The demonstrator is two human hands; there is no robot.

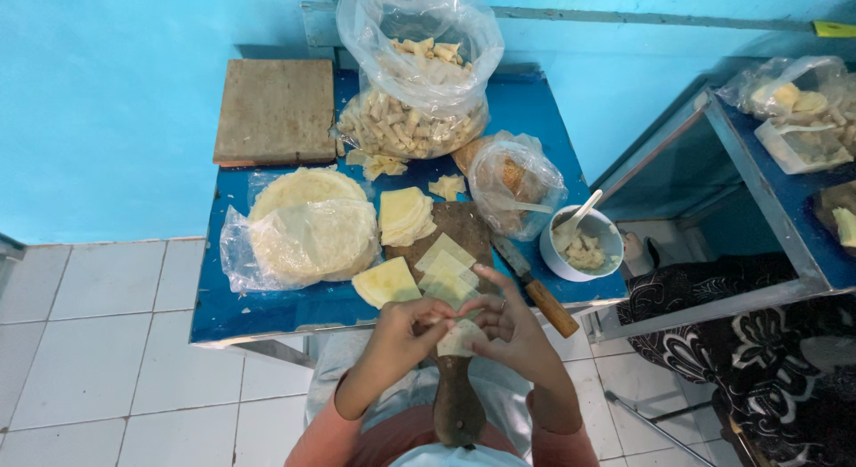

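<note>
1. Both hands meet just in front of the blue table's (267,317) near edge; the left hand (403,329) and right hand (506,323) pinch a small pale wrapper (458,340) between their fingertips, folded around itself
2. The wrapper sits above the handle of a wooden cutting board (464,225), where more cut wrapper pieces (446,271) lie spread
3. A wooden-handled knife (538,290) rests just right of the board, beside a white bowl (606,258) of filling with a spoon (575,222) in it
4. Left of the board lies a stack of round sheets (308,226) on clear plastic
5. At the far side stands a plastic bag of finished rolls (410,124), next to a wooden block (275,110)
</note>
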